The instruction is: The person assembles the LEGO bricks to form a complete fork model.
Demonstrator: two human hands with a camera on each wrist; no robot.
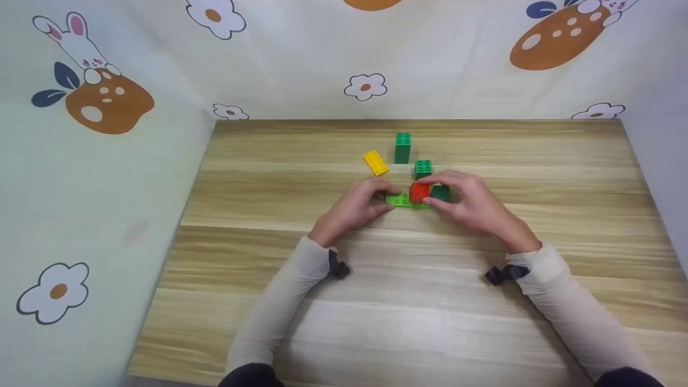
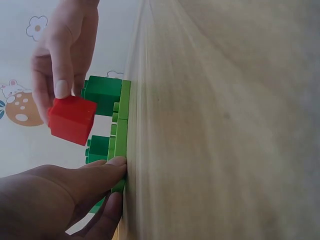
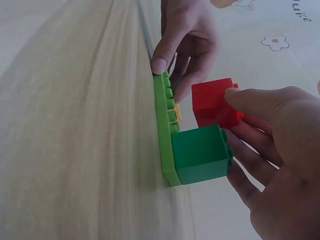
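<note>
A long light green building block plate point(image 1: 398, 200) lies on the table, and my left hand point(image 1: 363, 203) pinches its left end between thumb and fingers. At the plate's right end a dark green block point(image 3: 201, 154) is mounted on the studs. My right hand point(image 1: 470, 201) holds a red block point(image 1: 419, 192) between thumb and fingers. In the left wrist view the red block point(image 2: 73, 120) hangs tilted above the plate's studs, apart from them. The right wrist view shows it close beside the dark green block.
Behind the hands stand a green block point(image 1: 423, 169) and a tall green block point(image 1: 402, 148). A yellow plate point(image 1: 375, 163) lies to their left on the wooden table point(image 1: 269, 177). A patterned sheet point(image 1: 301, 59) hangs along the table's back and left edges.
</note>
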